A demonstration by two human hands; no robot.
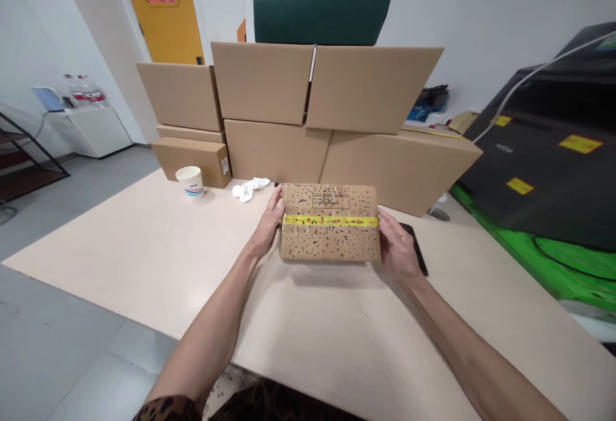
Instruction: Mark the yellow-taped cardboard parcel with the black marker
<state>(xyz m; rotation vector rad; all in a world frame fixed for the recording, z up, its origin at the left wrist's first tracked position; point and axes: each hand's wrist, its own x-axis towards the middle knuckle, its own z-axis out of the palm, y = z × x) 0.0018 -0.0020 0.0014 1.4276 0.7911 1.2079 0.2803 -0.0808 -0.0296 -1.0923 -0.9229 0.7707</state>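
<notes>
A speckled brown cardboard box [330,241] with a yellow tape strip across it is held between my two hands, above or on the table [120,241]; I cannot tell if its bottom edge touches. My left hand [267,223] presses against its left side, and my right hand [398,244] grips the right side. The fingers of both hands are partly hidden behind the box. A dark flat object [418,251], perhaps a phone, lies partly behind my right hand. Crumpled white tissue [249,188] rests just beyond my left hand.
Stacked plain cardboard boxes [276,151] stand along the back of the table, topped by a dark green box [321,20]. A paper cup [190,182] stands at the left. Large black equipment [543,145] sits on a green surface [529,241] at the right.
</notes>
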